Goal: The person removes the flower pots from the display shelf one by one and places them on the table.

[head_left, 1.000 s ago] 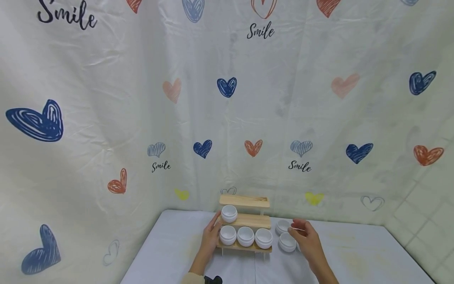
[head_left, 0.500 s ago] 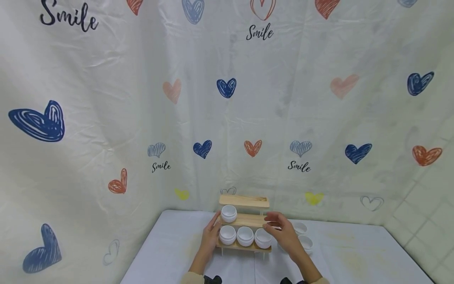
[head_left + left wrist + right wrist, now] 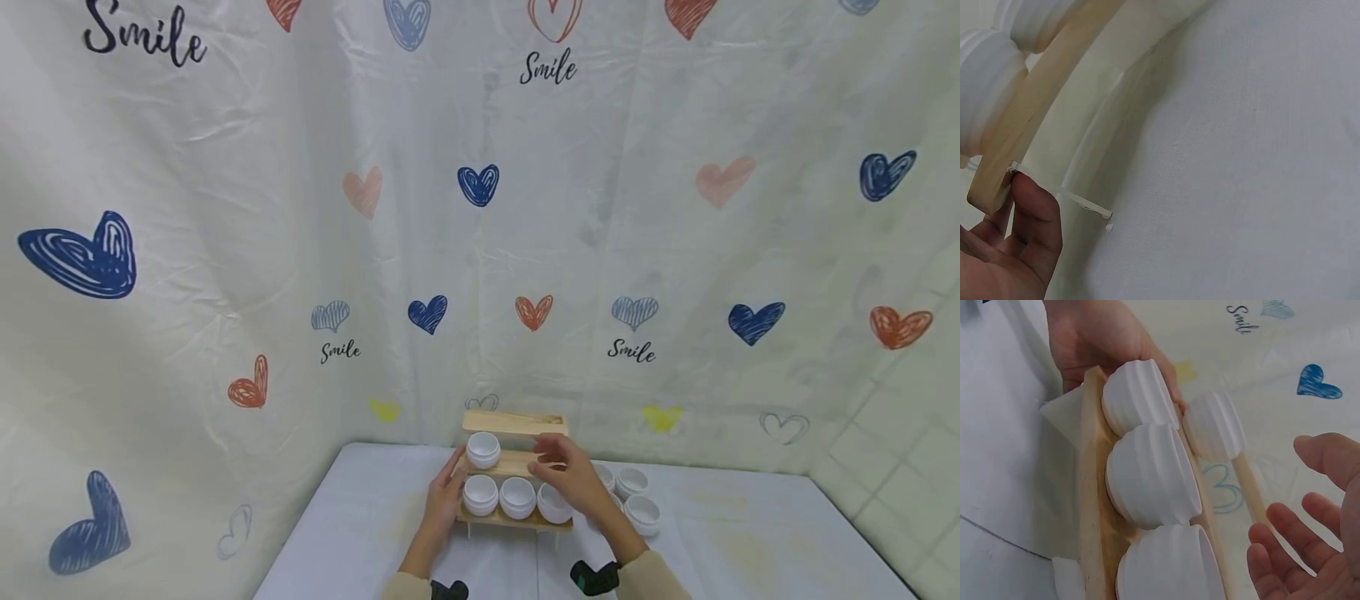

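Observation:
A tiered wooden rack (image 3: pixel 521 464) with pale supports stands on the table. My left hand (image 3: pixel 444 497) holds its left end; in the left wrist view, curled fingers of that hand (image 3: pixel 1029 231) meet the end of a wooden tier. Three white ribbed cups, one of them the middle cup (image 3: pixel 517 497), line the lowest tier, and another white cup (image 3: pixel 483 450) sits at the left of the middle tier. My right hand (image 3: pixel 573 475) hovers before the right part of the middle tier, partly covering the lower right cup. In the right wrist view, its fingers (image 3: pixel 1291 544) are spread from the thumb, with nothing between them.
Several more white cups (image 3: pixel 642 514) stand on the white table (image 3: pixel 720 542), right of the rack, partly behind the right forearm. Behind the table hangs a pale curtain (image 3: pixel 585 250) printed with hearts. The top tier (image 3: pixel 513 422) of the rack carries no cup.
My right hand has moved left from the loose cups to the rack's middle tier, uncovering cups on the right. My left hand stays at the rack's left end.

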### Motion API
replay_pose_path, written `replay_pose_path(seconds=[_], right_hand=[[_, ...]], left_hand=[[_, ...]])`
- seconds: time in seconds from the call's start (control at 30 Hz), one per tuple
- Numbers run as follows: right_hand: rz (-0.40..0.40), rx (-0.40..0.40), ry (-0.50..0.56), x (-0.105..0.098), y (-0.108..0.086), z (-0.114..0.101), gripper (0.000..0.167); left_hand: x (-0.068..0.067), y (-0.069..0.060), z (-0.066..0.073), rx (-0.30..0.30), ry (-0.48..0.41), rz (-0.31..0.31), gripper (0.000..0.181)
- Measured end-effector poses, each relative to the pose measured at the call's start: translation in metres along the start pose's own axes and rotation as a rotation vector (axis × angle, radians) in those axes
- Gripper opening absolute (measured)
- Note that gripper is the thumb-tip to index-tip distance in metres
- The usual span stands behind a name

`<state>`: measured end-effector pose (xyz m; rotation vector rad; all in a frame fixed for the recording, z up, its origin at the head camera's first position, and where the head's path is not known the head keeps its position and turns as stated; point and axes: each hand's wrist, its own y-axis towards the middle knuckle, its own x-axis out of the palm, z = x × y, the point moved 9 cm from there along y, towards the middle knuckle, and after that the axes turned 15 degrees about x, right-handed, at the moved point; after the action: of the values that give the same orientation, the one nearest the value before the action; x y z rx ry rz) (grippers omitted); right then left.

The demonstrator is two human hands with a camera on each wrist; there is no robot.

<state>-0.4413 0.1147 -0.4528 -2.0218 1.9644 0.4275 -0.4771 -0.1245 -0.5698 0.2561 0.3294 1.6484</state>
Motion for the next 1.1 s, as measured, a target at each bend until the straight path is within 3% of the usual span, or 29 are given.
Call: replay_pose_path(seconds=[0.17,0.37,0.73,1.1], right_hand=[[-0.057,-0.010,-0.019,0.012,0.009,-0.007,0.052],[-0.109,-0.010,-0.024,0.024,0.016,-0.011,0.055],[-0.129,-0.007,-0.030,0.040,0.028,-0.018,0.052],[-0.142,-0.012,-0.060,0.054,0.037,-0.014,0.053]], left_hand=[[-0.001,0.002,-0.003,-0.005,0.007,0.012,0.050],[0.001,0.001,0.001,0.021,-0.008,-0.019,0.055],[0.003,-0.001,0.005,0.035,-0.023,-0.049,0.058],[0.001,0.001,0.003,0.030,-0.016,-0.025,0.058]])
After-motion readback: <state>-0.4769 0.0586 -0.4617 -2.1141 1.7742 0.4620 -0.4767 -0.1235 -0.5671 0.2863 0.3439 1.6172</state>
